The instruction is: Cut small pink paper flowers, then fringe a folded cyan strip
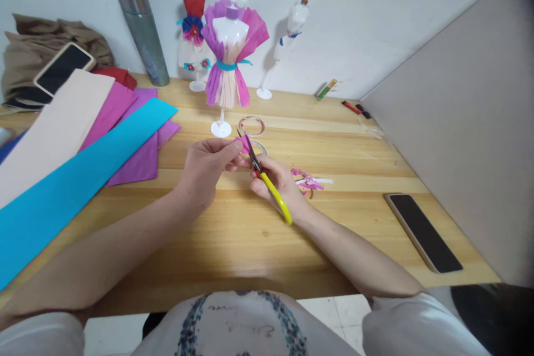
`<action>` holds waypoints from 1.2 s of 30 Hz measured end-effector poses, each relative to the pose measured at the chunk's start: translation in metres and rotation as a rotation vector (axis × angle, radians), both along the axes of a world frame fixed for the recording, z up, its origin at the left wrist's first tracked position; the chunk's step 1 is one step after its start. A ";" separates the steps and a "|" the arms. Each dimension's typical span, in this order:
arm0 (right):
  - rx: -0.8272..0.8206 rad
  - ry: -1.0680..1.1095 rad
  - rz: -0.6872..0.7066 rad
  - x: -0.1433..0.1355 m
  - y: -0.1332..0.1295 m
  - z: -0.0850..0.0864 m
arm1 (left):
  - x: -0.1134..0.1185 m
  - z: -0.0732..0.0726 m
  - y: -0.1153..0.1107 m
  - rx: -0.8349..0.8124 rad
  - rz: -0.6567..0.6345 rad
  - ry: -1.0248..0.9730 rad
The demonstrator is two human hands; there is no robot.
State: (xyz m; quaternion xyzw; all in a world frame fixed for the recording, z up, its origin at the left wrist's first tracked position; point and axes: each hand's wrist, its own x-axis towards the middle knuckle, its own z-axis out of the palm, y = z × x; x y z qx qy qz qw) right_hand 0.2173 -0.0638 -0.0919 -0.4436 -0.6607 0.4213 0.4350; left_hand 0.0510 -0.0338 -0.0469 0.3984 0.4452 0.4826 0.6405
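Here, left hand [207, 169] closed in a pinch, thumb and fingertips gripping a small pink paper piece [239, 145] raised above the table [233, 233]. Right hand [277, 181] clenched around yellow-handled scissors [267, 181], blades angled up and left, tips meeting the pink piece; whether parted or shut, impossible to tell at this size. Both hands close together over the table's middle, forearms reaching in from the near edge.

Just right of the right hand, a small heap of pink paper scraps [307, 181] with a white strip beside it. Behind the hands, two clear tape rolls [251, 125], one partly hidden by the scissors. Farther back, a mannequin stand in a pink and purple paper dress [231, 61] with a blue waistband, base near the tape; two more dressed stands and a silver cylinder [142, 28] against the wall.

To the left, long crepe sheets fanned out: a blue sheet [75, 178] on top, cream, magenta and purple beneath, running off the table's left side. To the right, a dark phone [423, 232] lying near the right edge, close to the grey partition [467, 122]. Open wood between hands and phone, and along the near edge in front of the torso. Another phone [62, 68] on brown cloth at far left
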 end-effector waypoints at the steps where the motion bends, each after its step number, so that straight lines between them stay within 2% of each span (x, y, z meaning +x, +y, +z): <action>1: 0.003 -0.003 -0.004 0.000 0.000 0.000 | 0.000 0.000 0.000 -0.001 0.002 -0.002; 12: 0.022 -0.032 -0.015 0.001 0.000 -0.002 | -0.001 -0.003 0.001 -0.008 0.008 0.014; 36: -0.066 0.037 -0.050 -0.002 0.002 -0.004 | 0.000 -0.006 0.004 0.022 0.060 0.075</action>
